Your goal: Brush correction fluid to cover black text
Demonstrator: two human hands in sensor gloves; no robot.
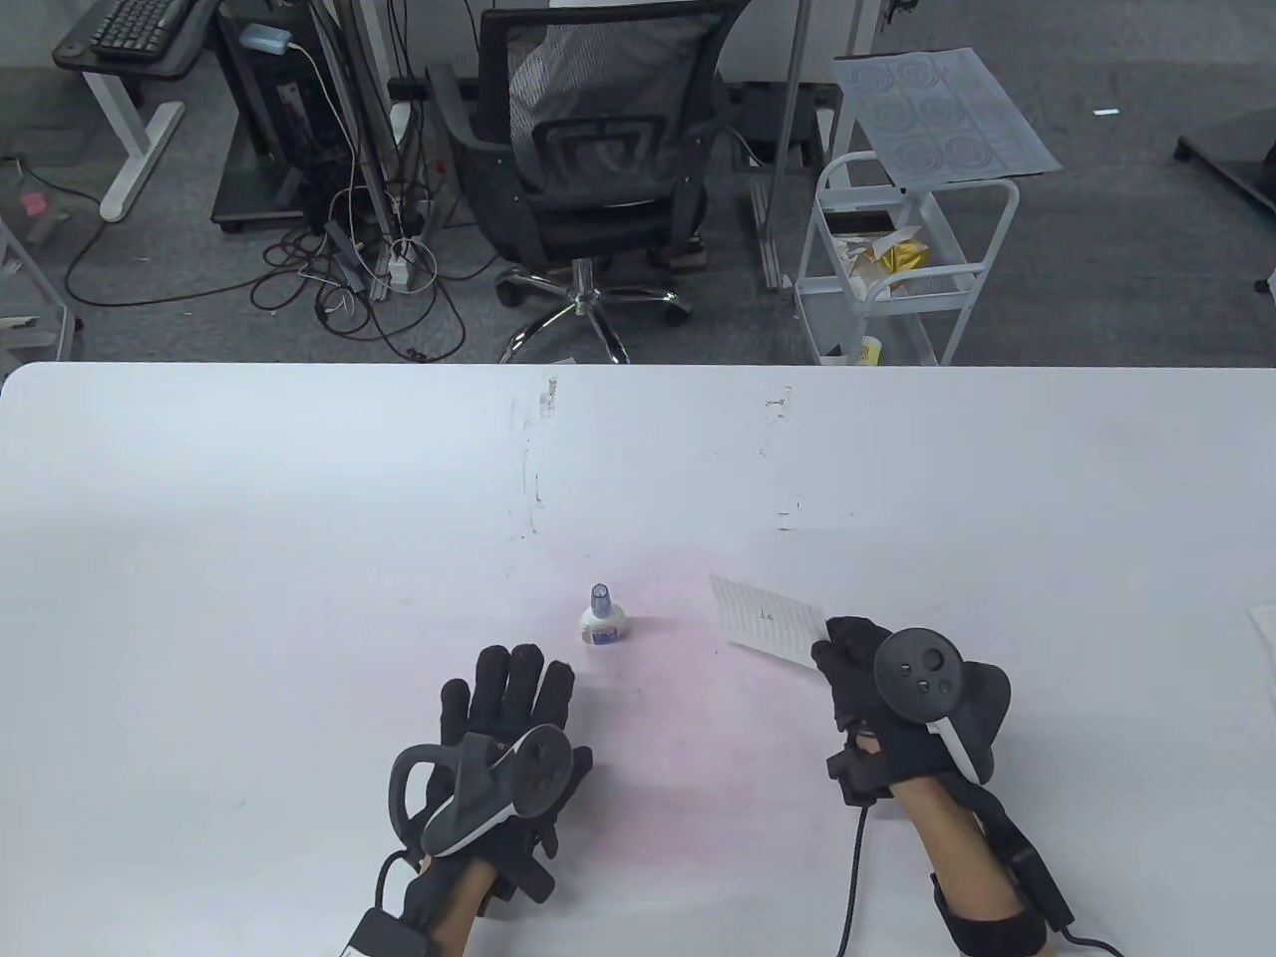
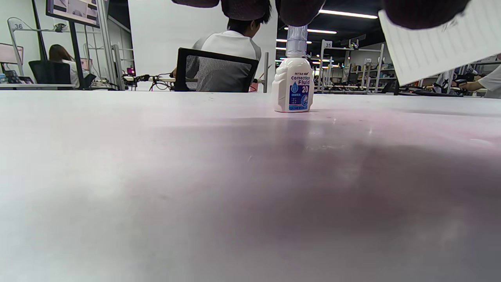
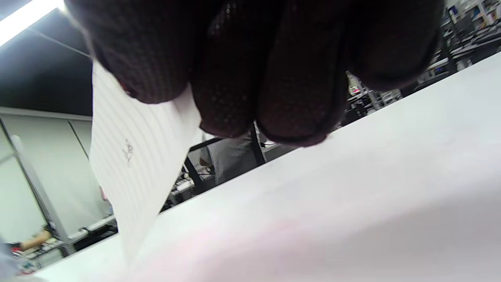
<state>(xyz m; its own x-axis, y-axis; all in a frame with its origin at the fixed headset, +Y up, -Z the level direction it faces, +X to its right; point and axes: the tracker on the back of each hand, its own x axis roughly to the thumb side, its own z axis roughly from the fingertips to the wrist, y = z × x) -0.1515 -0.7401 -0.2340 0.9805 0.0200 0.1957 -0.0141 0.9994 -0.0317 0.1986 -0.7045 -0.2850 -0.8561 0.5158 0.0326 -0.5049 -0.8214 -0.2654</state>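
A small white correction fluid bottle [image 1: 602, 619] with a blue label and a clear cap stands upright on the white table [image 1: 249, 518]. It also shows in the left wrist view [image 2: 293, 82]. My left hand [image 1: 508, 708] lies flat on the table just in front of and left of the bottle, fingers stretched out, holding nothing. My right hand [image 1: 857, 658] grips the near right corner of a lined paper slip [image 1: 768, 620] with small black writing and holds it lifted off the table. The slip shows in the right wrist view [image 3: 133, 156] and the left wrist view [image 2: 434, 43].
The table has a faint pink stain [image 1: 688, 688] between my hands. Another sheet's edge [image 1: 1264, 630] lies at the table's right edge. Behind the table stand an office chair [image 1: 588, 169] and a white trolley [image 1: 897, 259].
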